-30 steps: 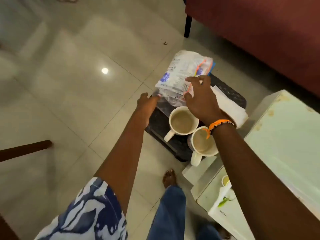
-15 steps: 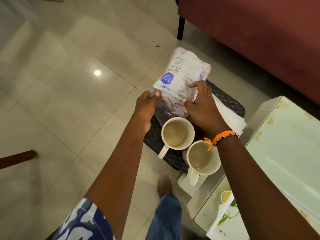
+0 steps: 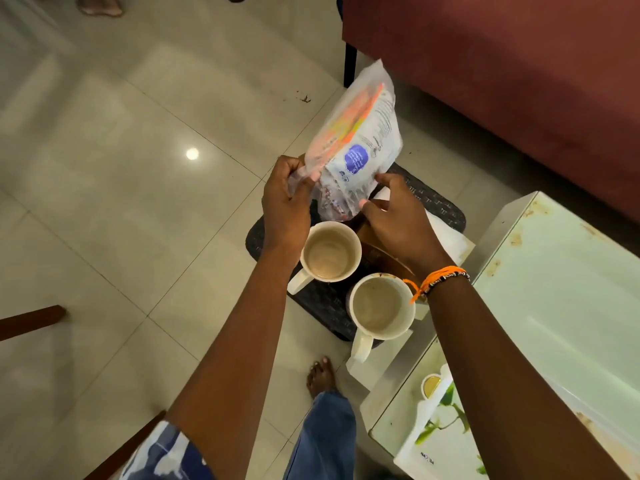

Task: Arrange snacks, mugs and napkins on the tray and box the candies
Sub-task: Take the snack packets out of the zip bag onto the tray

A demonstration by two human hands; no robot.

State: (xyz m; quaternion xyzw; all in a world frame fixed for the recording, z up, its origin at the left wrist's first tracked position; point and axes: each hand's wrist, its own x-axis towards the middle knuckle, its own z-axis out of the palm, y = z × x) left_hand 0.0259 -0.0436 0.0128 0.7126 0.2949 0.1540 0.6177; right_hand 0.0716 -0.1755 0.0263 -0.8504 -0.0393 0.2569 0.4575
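A white snack packet (image 3: 360,140) with orange print and a blue label stands tilted upright above the far end of the dark woven tray (image 3: 440,209). My left hand (image 3: 285,206) pinches its lower left corner. My right hand (image 3: 398,220) has its fingers against the packet's lower right edge. Two cream mugs rest on the tray: one (image 3: 330,254) under my left wrist, the other (image 3: 381,306) at the near edge beside my right wrist. White napkins (image 3: 450,237) lie on the tray's right side, partly hidden by my right hand.
A pale green table (image 3: 561,306) stands at the right, with a white floral carton (image 3: 440,434) and a small cup (image 3: 431,384) at its near end. A maroon sofa (image 3: 502,64) runs behind the tray. Tiled floor (image 3: 138,202) lies to the left. My bare foot (image 3: 320,375) is below the tray.
The packet has been lifted and tipped from lying flat to standing nearly upright. Both hands came closer together at its lower edge. The camera moved nearer.
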